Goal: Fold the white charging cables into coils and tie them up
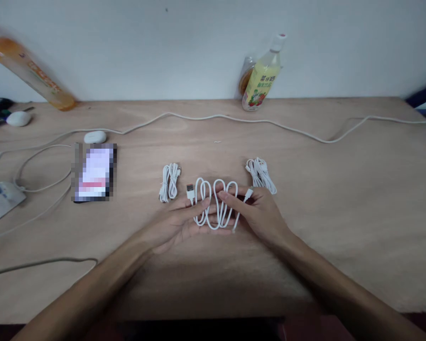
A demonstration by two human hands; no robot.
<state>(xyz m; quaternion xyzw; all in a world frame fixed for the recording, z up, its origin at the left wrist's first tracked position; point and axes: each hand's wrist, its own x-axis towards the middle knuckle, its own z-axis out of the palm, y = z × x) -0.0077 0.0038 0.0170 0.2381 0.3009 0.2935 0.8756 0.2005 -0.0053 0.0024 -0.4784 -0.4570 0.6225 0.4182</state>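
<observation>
One bundled white cable (169, 182) sits just past my left grip (179, 220), another bundle (261, 175) past my right grip (266, 213), both in the way straight ahead. I've got both pinched lightly on a looped cable (217, 208) between them. Phone (95, 173)'s off left, long cord (216, 116) farther back.

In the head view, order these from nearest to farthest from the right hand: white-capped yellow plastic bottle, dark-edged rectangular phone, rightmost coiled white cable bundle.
1. Rightmost coiled white cable bundle: just beyond the right hand.
2. Yellow plastic bottle: farther back, by the wall.
3. Dark-edged phone: far off to the left.
</observation>
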